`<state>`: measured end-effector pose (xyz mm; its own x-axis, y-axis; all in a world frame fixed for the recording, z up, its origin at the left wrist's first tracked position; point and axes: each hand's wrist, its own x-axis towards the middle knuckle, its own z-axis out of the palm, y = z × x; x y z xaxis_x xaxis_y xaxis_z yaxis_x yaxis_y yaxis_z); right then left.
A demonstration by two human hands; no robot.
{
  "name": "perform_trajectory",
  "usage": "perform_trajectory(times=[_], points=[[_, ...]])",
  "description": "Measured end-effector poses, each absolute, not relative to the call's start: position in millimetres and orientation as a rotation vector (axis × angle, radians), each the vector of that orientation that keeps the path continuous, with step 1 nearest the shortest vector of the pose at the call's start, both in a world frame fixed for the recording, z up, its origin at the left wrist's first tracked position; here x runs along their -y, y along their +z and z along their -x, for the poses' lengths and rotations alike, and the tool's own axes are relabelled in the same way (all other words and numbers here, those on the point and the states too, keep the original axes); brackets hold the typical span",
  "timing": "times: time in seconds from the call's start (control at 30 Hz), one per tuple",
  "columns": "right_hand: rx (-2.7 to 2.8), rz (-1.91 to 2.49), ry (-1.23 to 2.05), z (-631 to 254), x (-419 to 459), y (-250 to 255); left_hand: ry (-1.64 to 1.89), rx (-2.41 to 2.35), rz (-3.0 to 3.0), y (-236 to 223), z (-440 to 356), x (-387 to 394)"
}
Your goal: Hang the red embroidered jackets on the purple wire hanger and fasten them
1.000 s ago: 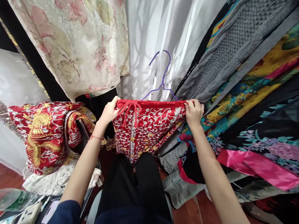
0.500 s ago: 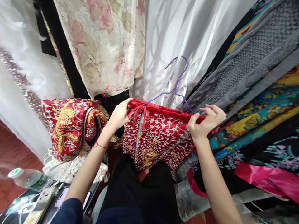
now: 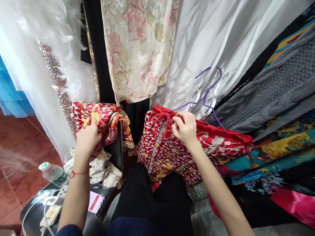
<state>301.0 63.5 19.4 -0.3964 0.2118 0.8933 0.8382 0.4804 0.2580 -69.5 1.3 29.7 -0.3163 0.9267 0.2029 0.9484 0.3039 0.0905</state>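
A red skirt [image 3: 169, 157] with silver and gold embroidery lies over my lap, with a plain red waistband and a tied red cord at its left. Its waistband partly covers a purple wire hanger [image 3: 205, 100], whose hook points up. My right hand [image 3: 184, 127] is closed on the waistband beside the cord bow. To the left, my left hand [image 3: 88, 137] is closed on a matching red embroidered garment [image 3: 104, 113] bunched on a chair. Its fingertips are largely hidden by the back of the hand.
A dark chair seat [image 3: 31, 213] carries a plastic bottle [image 3: 55, 173], a phone [image 3: 94, 201] and white cables. White dotted cloth [image 3: 98, 168] lies under the garment. Floral cream cloth [image 3: 140, 49] hangs ahead; a grey knit [image 3: 265, 85] and patterned clothes fill the right side.
My left hand has left the skirt's waistband and moved left onto the other red garment. My right hand has slid left along the waistband towards the cord. The view has turned left.
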Motion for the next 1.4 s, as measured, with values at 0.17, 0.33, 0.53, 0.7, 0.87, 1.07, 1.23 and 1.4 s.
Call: perform_trajectory(times=[0.17,0.33,0.53,0.7,0.87,1.07,1.23,1.4], points=[[2.173,0.827,-0.686,-251,-61,34,-0.484,2.249,1.636,57,63,3],[2.355,0.851,-0.462,-171,-49,65,-0.804,1.829,1.727,74,35,5],[2.286,1.195,-0.303,-142,-63,108,-0.962,1.675,1.915,77,7,22],[2.085,1.370,-0.226,-163,-80,131,-0.966,1.771,1.889,49,-4,37],[1.948,1.451,-0.182,-179,-105,132,-0.774,2.066,1.877,42,3,35],[2.187,1.649,0.202,-206,-124,102,-1.073,2.026,1.772,89,9,9],[2.446,1.513,0.328,-219,-96,103,-1.197,1.968,1.807,140,8,-45],[2.655,1.313,0.453,-226,-69,118,-1.405,1.907,1.798,172,-3,-89]])
